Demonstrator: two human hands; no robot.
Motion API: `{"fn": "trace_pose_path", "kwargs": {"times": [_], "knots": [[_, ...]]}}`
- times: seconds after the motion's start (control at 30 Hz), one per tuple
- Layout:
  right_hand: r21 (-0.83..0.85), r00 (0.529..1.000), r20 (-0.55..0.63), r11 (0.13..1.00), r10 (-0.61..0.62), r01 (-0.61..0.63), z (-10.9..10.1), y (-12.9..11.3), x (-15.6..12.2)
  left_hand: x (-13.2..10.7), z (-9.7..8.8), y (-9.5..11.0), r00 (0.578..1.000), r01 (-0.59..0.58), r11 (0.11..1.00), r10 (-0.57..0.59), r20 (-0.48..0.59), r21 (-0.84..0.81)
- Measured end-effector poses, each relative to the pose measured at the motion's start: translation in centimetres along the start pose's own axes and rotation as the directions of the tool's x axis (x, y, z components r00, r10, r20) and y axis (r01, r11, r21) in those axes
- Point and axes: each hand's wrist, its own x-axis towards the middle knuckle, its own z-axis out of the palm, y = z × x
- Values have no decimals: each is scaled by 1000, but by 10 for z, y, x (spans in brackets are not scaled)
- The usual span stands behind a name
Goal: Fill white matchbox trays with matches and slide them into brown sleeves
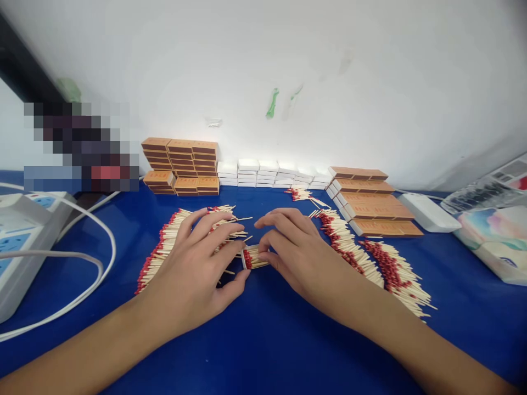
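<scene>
A small white matchbox tray [254, 257], filled with red-tipped matches, lies on the blue table [263, 334] between my hands. My left hand [197, 263] lies with fingers stretched over a long heap of loose matches [173, 241], its thumb and forefinger touching the tray's left end. My right hand [294, 247] is curled over the tray's right end, thumb and fingers pinching it. A second long heap of matches [370, 260] runs along the right of my right forearm.
Stacks of orange matchbox sleeves stand at the back left [181, 167] and back right [370, 200], with white inner trays [267, 173] between them against the wall. A white power strip [20, 241] and cables lie left. A white adapter [434, 212] and tissue packs [494, 236] sit right.
</scene>
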Motion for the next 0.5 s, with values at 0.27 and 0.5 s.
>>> {"fn": "trace_pose_path", "kwargs": {"times": [0.27, 0.5], "knots": [[-2, 999, -6, 999, -40, 40, 0, -4, 0, 0, 0, 0, 1000, -1, 1000, 1, 4, -4], [167, 999, 21, 985, 45, -48, -10, 17, -4, -1, 0, -1, 1000, -7, 1000, 7, 6, -13]]}}
